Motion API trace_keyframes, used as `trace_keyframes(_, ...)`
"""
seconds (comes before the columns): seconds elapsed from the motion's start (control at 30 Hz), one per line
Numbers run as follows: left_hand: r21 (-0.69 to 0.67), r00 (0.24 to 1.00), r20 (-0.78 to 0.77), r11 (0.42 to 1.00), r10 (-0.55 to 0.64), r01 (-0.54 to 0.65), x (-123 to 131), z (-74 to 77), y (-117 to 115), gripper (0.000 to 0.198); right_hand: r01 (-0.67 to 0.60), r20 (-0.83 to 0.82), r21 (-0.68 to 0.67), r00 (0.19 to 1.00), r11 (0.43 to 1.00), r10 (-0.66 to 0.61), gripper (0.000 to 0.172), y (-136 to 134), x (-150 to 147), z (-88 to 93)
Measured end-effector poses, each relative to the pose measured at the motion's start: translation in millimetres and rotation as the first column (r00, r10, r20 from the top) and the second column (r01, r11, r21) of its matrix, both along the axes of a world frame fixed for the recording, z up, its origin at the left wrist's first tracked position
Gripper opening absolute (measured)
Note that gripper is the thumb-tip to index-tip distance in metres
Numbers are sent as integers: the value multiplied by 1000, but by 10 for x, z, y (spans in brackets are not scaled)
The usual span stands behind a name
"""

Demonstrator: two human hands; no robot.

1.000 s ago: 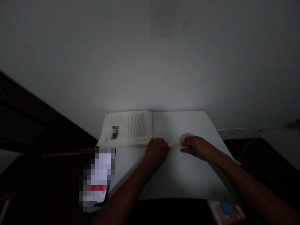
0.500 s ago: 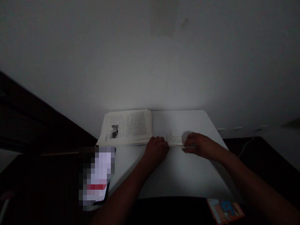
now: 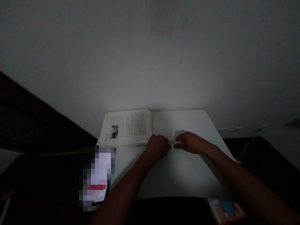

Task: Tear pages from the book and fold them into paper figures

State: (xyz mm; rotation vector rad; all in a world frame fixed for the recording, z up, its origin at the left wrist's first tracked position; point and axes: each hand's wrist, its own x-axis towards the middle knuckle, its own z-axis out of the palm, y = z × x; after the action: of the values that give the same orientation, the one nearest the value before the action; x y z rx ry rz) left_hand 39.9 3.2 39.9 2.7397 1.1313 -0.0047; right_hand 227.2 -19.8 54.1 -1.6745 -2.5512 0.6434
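A small piece of printed paper (image 3: 169, 136) lies between my hands on the white table (image 3: 180, 175), with most of it hidden by my fingers. My left hand (image 3: 158, 145) is closed over its left end, fingers curled. From the right, my right hand (image 3: 191, 142) pinches the paper's other end between thumb and fingers. Just beyond my left hand, a stack of loose printed pages (image 3: 127, 126) with a small dark photo on top lies at the table's back left.
A phone (image 3: 102, 175) with a lit, blurred screen lies at the table's left edge. An orange booklet (image 3: 226, 211) with a blue picture is at the near right edge. Behind the table rises a pale wall (image 3: 150, 68); a white cable (image 3: 246, 147) hangs at right.
My right hand has moved left, closer to my left hand, and less of the paper shows between them. My left hand has shifted slightly right.
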Motion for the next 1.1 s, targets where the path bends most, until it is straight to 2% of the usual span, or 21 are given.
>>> trace_keyframes(0.2,-54,996,-89,998,19,-23,46,86,53,25,-11,54,-13,998,1000,12,29,35,-34,30)
trace_keyframes(0.5,-75,994,-100,996,48,-56,79,70,100,30,9,150,-7,989,1000,-8,30,44,-94,46)
trace_keyframes(0.67,-99,986,-145,991,79,-94,137,130,132,35,39,200,-8,979,999,-36,29,62,-119,29)
trace_keyframes(0.9,-113,974,-193,984,117,-140,180,225,160,41,96,224,-22,971,995,-89,30,58,-127,11)
trace_keyframes(1.1,-81,958,-233,978,170,-193,166,256,162,43,86,207,-13,975,996,-82,30,65,-109,-5)
